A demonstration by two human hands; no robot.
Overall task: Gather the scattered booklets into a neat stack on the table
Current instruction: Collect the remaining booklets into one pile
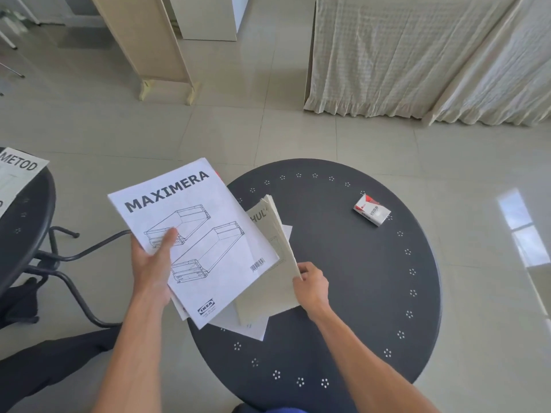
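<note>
My left hand (155,260) grips a white MAXIMERA booklet (205,234) with drawer drawings, thumb on its cover, held tilted above the left edge of the round dark table (372,278). Another thin booklet edge shows under it near my wrist. My right hand (313,286) pinches the lifted right edge of a beige booklet (268,290) marked "HUL", which lies on the table partly under the MAXIMERA one. A white sheet or booklet (253,329) lies beneath the beige one. A METOD booklet (18,171) rests on a second dark table at the far left.
A small red-and-white packet (372,210) lies on the round table's far right part. The second dark table (24,234) with curved metal legs stands to the left. Tiled floor surrounds both; a curtain-covered piece and wooden furniture stand farther back.
</note>
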